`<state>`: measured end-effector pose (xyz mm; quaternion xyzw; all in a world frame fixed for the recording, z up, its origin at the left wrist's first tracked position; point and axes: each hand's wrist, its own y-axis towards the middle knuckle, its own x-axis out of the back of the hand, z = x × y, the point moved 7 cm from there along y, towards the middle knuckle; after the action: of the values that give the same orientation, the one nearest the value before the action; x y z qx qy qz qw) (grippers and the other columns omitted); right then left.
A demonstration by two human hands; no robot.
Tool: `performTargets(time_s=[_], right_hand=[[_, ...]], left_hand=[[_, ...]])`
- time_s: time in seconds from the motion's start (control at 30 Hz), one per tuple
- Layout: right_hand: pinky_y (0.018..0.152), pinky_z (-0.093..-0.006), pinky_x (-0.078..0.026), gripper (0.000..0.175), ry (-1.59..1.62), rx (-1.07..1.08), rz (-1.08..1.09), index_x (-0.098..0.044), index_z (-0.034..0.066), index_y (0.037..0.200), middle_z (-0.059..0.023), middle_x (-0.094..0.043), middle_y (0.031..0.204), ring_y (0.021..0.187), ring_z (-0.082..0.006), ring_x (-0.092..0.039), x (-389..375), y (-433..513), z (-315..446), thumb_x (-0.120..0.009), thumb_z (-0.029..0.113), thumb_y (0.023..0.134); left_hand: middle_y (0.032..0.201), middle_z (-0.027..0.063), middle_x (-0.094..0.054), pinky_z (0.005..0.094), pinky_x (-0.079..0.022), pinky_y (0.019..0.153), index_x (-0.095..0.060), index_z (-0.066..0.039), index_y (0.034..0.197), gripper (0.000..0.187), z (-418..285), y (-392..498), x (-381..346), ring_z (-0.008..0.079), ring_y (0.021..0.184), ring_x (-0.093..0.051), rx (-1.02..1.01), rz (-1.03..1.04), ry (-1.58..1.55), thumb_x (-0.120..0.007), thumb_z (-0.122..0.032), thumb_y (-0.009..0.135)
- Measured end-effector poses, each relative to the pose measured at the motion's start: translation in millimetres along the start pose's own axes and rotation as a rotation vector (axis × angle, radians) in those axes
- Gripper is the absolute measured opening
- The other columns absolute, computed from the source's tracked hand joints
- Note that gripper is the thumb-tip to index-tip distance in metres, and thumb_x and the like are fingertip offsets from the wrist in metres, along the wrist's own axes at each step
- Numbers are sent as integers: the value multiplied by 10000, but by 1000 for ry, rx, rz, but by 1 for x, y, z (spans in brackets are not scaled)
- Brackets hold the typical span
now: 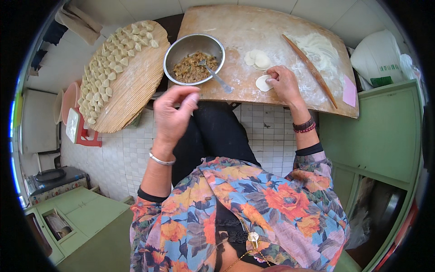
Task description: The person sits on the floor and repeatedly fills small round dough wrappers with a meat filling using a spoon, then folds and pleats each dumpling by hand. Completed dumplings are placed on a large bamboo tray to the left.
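At the board's front edge, my right hand (pixel 284 83) pinches the rim of a round dough wrapper (pixel 263 83). Just behind it lies a small overlapping pile of wrappers (pixel 259 59). My left hand (pixel 175 114), blurred, is raised in front of a steel bowl (pixel 171 51), fingers curled towards the thumb. A small pale edge shows below those fingers; whether they hold something is hidden. Minced filling (pixel 190 69) fills the bottom of the bowl, and a metal spoon (pixel 217 77) rests in it with its handle over the rim.
A wooden rolling pin (pixel 311 69) lies across the floury wooden board (pixel 234 27), near a pink card (pixel 349 91). To the left, a round ridged tray (pixel 136 78) carries rows of dumplings (pixel 105 71). A red stool (pixel 89 136) stands beyond it; a green cabinet (pixel 370 136) is at right.
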<state>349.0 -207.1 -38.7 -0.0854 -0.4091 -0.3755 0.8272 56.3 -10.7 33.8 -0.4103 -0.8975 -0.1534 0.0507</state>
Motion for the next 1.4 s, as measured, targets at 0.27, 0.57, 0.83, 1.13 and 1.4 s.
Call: performTargets(time_s=[0.27, 0.57, 0.83, 1.13, 1.4], right_hand=[[725, -382, -540, 162, -61, 98, 18, -692, 9, 861, -145, -693, 862, 797, -283, -677, 3, 3, 6, -771, 78, 738], [699, -233, -519, 182, 881, -59, 124, -687, -2, 1065, -55, -726, 920, 801, -82, -650, -12, -34, 63, -741, 55, 901], [670, -284, -545, 100, 415, 170, -52, -750, 4, 980, -66, -736, 907, 731, -139, -679, -2, -50, 100, -702, 16, 892], [967, -495, -464, 393, -32, 788, -75, -723, 119, 1154, -103, -609, 1271, 1175, -361, -567, -31, -22, 166, -801, 109, 769], [728, -387, -541, 178, 140, 839, -85, -745, 64, 1042, -111, -690, 899, 839, -304, -676, -42, 15, 182, -755, 98, 867]], left_hand=[[935, 71, -741, 242, -554, 742, -722, 19, 1118, 184, 28, -17, -73, 106, 803, -675, 279, 315, -233, -710, -66, 955], [1405, 301, -556, 504, -437, 1168, -441, 108, 1436, 612, 60, -30, -153, 380, 1282, -592, 947, 349, -1253, -368, -414, 1123], [1353, 263, -585, 567, -422, 1174, -475, 87, 1351, 398, 72, -20, -139, 394, 1298, -577, 785, -27, -1281, -374, -208, 1105], [1145, 224, -694, 385, -634, 863, -532, 57, 1270, 263, 78, -32, -104, 307, 1012, -738, 717, 94, -1009, -495, -132, 1091], [1212, 306, -659, 456, -624, 933, -534, 52, 1184, 209, 73, -32, -61, 380, 1095, -709, 666, 25, -941, -511, -123, 1072]])
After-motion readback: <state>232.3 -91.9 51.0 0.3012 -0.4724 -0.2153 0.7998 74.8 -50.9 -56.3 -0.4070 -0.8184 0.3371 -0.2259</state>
